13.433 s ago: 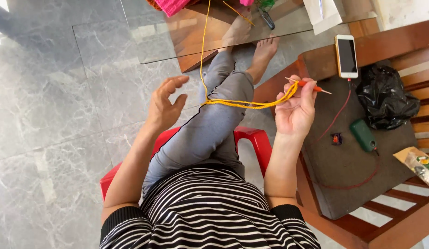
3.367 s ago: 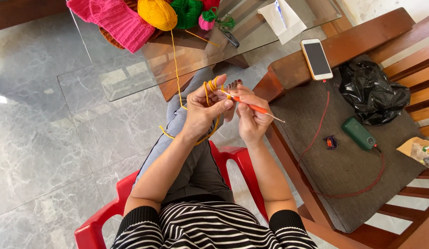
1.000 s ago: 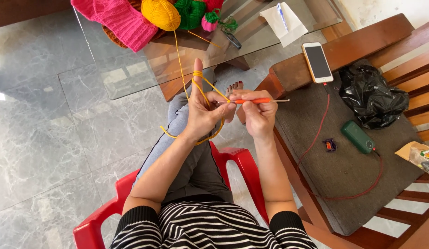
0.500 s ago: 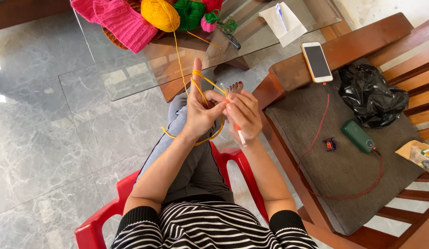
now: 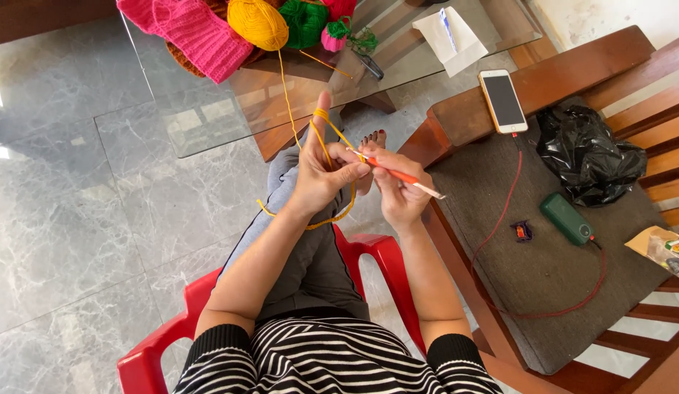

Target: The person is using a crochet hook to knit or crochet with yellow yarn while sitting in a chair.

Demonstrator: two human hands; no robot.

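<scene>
Head view: the left hand (image 5: 317, 171) has yellow yarn (image 5: 326, 138) wound round its raised forefinger, other fingers pinching the strand. The right hand (image 5: 398, 191) grips an orange crochet hook (image 5: 398, 175) at that pinch. Barely begun; the yarn ball (image 5: 258, 22) beyond looks full.

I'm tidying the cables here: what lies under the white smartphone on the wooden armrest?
The white smartphone lies flat on the brown wooden armrest. A red cable leaves its near end and runs over the grey seat cushion. The wood directly beneath it is covered.
</scene>
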